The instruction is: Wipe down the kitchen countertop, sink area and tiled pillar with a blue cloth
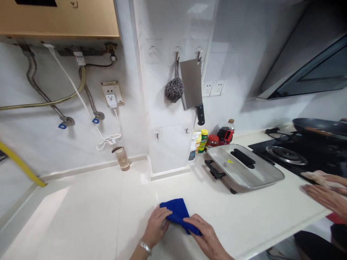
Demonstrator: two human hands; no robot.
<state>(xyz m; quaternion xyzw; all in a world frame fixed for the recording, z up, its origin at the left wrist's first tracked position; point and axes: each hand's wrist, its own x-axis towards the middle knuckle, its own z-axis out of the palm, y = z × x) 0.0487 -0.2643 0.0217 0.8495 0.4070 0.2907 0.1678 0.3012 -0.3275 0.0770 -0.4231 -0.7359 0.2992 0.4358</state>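
A folded blue cloth (176, 209) is held between my two hands just over the white countertop (141, 195). My left hand (157, 223), with a silver bracelet at the wrist, pinches the cloth's left edge. Its right lower corner is gripped by my right hand (204, 233), thumb and fingers closed on the fabric. Whether the cloth's underside touches the counter I cannot tell.
An electric pan with a glass lid (245, 168) stands to the right, with bottles and jars (203, 141) behind it. A cleaver (192, 85) and steel scrubber (174, 89) hang on the wall. At far right, another person's hands (326, 191) hold a pale cloth beside the stove (287, 153).
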